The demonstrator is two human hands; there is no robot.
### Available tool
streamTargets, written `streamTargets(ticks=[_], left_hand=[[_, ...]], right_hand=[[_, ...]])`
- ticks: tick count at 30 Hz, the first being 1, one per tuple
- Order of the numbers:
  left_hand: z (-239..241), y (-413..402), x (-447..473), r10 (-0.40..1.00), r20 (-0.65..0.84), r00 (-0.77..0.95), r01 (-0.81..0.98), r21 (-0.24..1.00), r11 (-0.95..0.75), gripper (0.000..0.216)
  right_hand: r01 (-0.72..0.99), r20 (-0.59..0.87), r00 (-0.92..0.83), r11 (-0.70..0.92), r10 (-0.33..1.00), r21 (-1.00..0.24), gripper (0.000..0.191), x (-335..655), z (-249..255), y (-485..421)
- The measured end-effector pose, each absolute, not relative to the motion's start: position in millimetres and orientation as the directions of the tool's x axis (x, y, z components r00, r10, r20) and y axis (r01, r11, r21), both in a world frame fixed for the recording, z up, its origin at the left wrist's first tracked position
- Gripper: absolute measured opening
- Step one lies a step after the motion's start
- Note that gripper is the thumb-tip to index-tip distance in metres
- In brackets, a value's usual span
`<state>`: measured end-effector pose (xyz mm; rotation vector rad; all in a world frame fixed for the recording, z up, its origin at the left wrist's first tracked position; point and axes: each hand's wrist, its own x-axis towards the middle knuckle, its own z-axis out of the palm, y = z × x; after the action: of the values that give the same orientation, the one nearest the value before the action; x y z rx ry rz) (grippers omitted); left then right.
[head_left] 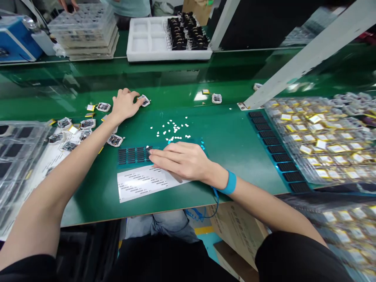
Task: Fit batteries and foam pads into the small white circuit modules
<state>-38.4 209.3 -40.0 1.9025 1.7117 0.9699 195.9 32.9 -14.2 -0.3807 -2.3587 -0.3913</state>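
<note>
My left hand reaches out on the green bench, thumb and forefinger closed at the left edge of a small white-framed circuit unit. My right hand is over a blue sheet of black adhesive strips. Its fingers are pressed together at the strips; whatever they pinch is hidden. Beneath that hand lies a white printed backing paper. Small white paper bits are scattered just beyond the sheet. More white-framed circuit units with yellow-edged battery cells lie beside my left forearm.
Clear trays of battery cells fill the right side, beside a row of black strips. A slanted white post rises there. Clear trays stand at left. A white tray sits behind. Another person's hand touches stacked trays.
</note>
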Motion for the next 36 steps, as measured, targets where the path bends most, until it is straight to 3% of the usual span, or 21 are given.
streamTargets(ticks=[4,7,9,11,12,17,20,23,25,31,36], left_hand=[[-37.1,212.8,-29.6,0.982,0.184,-0.035,0.65,0.75,-0.118,0.023],[-26.9,192.8,-20.4,0.985,0.169,-0.036,0.595,0.795,-0.115,0.023],[-17.9,162.6,-14.3,0.986,0.166,-0.017,0.484,0.865,-0.137,0.02],[-8.5,122.2,-10.2,0.993,0.09,0.071,0.109,0.989,-0.098,0.015],[-4.3,100.9,-9.3,0.992,0.067,0.111,0.064,0.995,-0.075,0.014],[3.2,21.8,-11.0,0.977,-0.017,0.213,0.0,1.0,0.018,0.028],[-1.9,4.1,-11.5,0.965,0.009,0.261,0.036,0.999,-0.019,0.022],[-6.3,-3.0,-10.7,0.947,0.07,0.314,0.106,0.988,-0.109,0.021],[-6.8,-5.9,-10.7,0.937,0.07,0.341,0.144,0.982,-0.126,0.019],[-6.4,-10.6,-12.4,0.965,0.014,0.26,0.067,0.997,-0.032,0.013],[-6.0,-12.7,-10.7,0.971,-0.047,0.236,0.009,0.999,0.046,0.012]], right_hand=[[0.297,0.665,-0.74,0.936,0.101,0.188,0.011,193.2,-18.0,30.7],[0.289,0.741,-0.665,0.948,0.098,0.133,0.014,195.0,-18.0,31.4],[0.33,0.79,-0.596,0.941,0.145,0.076,0.016,197.1,-16.4,32.8],[0.403,0.812,-0.547,0.914,0.203,0.044,0.013,198.4,-14.3,34.1],[0.441,0.815,-0.531,0.897,0.232,0.032,0.011,198.4,-13.4,34.6],[0.476,0.774,-0.477,0.863,0.416,-0.171,0.027,193.5,-14.4,29.9],[0.478,0.734,-0.457,0.835,0.501,-0.272,0.021,190.2,-19.2,23.0],[0.518,0.681,-0.503,0.817,0.532,-0.255,0.024,188.5,-23.1,19.2],[0.521,0.67,-0.511,0.814,0.538,-0.257,0.016,188.1,-23.9,19.5],[0.502,0.675,-0.495,0.814,0.547,-0.292,0.006,187.9,-22.2,23.2],[0.542,0.597,-0.542,0.789,0.591,-0.289,0.011,188.8,-23.4,23.6]])
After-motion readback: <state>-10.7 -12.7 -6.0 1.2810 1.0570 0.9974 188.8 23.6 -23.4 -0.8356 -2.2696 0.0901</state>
